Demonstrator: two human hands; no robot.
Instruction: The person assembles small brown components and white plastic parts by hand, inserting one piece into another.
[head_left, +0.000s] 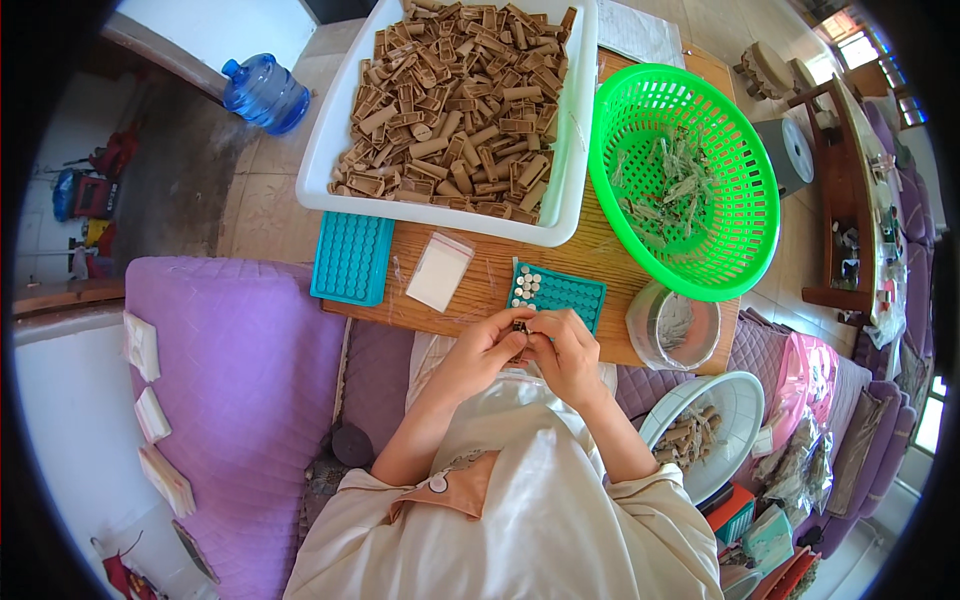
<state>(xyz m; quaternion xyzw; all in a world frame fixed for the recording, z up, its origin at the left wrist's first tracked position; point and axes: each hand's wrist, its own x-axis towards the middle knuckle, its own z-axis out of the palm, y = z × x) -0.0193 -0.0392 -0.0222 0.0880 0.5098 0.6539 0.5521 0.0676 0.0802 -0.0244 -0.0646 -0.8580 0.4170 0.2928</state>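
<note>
My left hand (472,358) and my right hand (568,358) meet at the table's near edge, fingers closed round a small brown plastic piece (519,327) with a dark part at its top. Fingertips cover most of the piece. Just beyond them lies a teal tray (578,292) with several round silver discs (526,284) in its left side. A second teal tray (352,258), with rows of round pockets, stands farther left. Between the trays is a small clear bag with a white card (440,272).
A white bin (430,212) heaped with brown plastic pieces (460,110) fills the table's far side. To its right stands a green basket (668,80) holding clear plastic bits. A clear tub (712,335) sits at the right corner, above a pale basin (752,395) of brown pieces.
</note>
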